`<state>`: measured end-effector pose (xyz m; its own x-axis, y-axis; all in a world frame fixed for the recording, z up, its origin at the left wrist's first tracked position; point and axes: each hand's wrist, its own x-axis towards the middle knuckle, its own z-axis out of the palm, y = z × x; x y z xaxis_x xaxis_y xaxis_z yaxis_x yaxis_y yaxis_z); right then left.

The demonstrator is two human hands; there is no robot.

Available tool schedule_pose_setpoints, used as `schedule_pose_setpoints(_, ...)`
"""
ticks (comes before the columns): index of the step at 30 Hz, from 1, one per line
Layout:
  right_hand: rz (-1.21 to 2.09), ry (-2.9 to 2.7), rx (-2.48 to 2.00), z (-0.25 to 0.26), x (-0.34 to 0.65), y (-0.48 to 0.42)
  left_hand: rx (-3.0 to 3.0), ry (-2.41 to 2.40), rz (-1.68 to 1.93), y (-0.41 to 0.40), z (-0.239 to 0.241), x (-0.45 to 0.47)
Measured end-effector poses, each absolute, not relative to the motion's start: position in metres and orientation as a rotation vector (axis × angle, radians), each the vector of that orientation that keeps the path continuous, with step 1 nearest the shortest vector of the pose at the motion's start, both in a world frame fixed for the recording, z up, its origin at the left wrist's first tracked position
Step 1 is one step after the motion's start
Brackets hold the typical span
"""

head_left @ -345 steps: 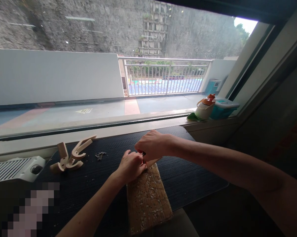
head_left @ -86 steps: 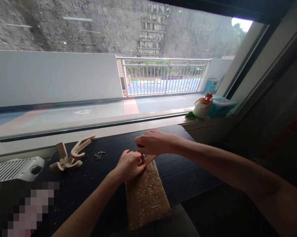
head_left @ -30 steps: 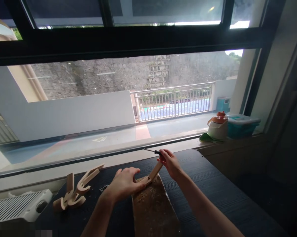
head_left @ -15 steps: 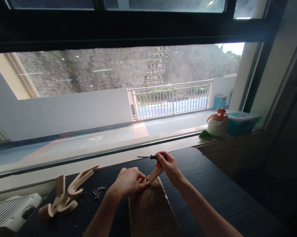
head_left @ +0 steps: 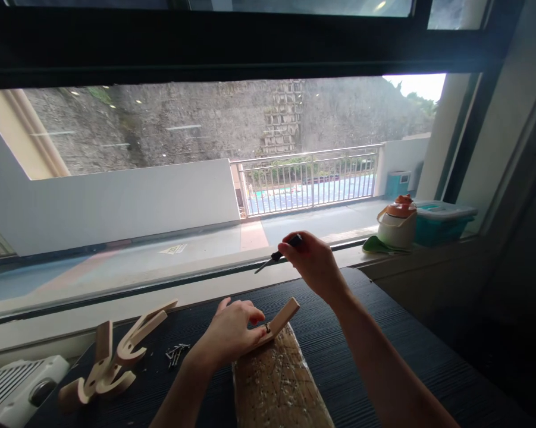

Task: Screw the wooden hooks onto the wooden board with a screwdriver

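Strip is pinned to the board by the left hand; screwdriver is pinched aloft in the right hand; tip needs seating in the screw

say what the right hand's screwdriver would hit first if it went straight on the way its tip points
Likely the left hand holding the wooden piece; the right hand aims the screwdriver down-left at it, though depth is unclear.
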<state>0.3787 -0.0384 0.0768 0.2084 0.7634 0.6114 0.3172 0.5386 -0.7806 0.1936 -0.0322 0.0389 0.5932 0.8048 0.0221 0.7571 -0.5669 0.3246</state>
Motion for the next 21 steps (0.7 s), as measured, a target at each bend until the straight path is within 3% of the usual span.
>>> schedule_pose_setpoints(8,0.105,-1.857,-1.356,0.067,0.37,-0.055,2.559,1.257,0.28,-0.028,0.026,0.197)
schedule_pose_setpoints(21,0.141,-2.041,-1.413,0.06,0.369,-0.053,2.56,1.252,0.314,-0.029,0.013,0.203)
